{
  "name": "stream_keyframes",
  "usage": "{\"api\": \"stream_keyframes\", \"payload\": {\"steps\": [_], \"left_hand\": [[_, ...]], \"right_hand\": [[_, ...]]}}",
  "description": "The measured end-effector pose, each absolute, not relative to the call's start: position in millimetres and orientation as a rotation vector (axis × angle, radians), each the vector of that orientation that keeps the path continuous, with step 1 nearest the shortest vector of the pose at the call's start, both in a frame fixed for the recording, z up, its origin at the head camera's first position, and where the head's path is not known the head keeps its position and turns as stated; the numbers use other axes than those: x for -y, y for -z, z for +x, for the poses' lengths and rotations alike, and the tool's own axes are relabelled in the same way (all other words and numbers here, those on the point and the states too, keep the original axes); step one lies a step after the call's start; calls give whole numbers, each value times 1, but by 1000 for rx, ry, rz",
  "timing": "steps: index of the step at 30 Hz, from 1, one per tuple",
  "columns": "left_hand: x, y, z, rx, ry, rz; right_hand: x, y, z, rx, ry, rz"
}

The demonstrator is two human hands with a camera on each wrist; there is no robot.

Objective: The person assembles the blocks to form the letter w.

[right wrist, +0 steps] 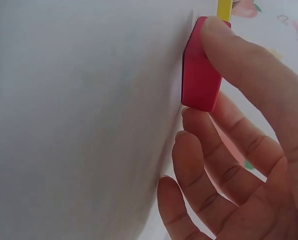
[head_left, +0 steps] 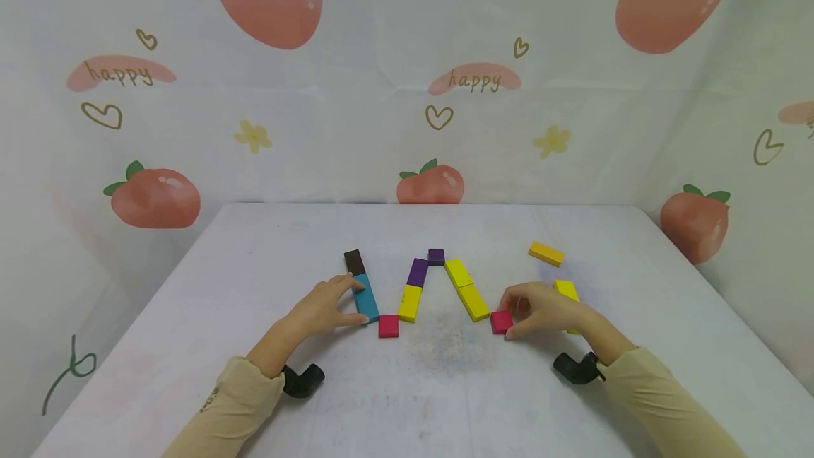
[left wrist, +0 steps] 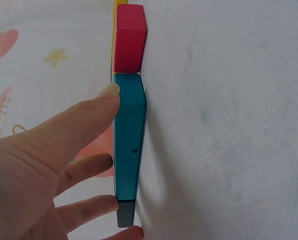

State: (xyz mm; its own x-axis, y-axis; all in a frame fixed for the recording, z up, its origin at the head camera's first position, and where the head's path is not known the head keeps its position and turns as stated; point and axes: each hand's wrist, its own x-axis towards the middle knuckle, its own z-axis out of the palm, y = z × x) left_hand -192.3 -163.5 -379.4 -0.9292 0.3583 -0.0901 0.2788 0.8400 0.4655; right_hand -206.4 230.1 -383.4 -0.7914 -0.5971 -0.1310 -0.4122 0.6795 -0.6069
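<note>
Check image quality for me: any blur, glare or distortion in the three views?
Head view: sharp, even light, soft shadows under both hands, wide-angle bending at the edges. Left wrist view: teal block crisp, left hand slightly soft. Right wrist view: table washed-out and blurry, red block clear.

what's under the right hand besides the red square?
The right hand pinches a red square block flat on the table. A yellow block pokes out behind the knuckles; its near end is covered.

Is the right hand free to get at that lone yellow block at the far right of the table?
Probably not at once: the right hand is pinching a red block. The lone yellow block lies apart beyond it, with bare table around it, so nothing blocks the way.
</note>
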Motion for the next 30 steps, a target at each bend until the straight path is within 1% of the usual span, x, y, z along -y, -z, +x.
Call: {"api": "stream_keyframes", "payload": {"steps": [23,30], "left_hand": [[163,377,-191,-2846,-680,490],[164,377,-191,-2845,-677,492]], "right_hand": [[-229,384,-206,-2558,848,-835],[-233,380,-206,-2567,826,-765]]}}
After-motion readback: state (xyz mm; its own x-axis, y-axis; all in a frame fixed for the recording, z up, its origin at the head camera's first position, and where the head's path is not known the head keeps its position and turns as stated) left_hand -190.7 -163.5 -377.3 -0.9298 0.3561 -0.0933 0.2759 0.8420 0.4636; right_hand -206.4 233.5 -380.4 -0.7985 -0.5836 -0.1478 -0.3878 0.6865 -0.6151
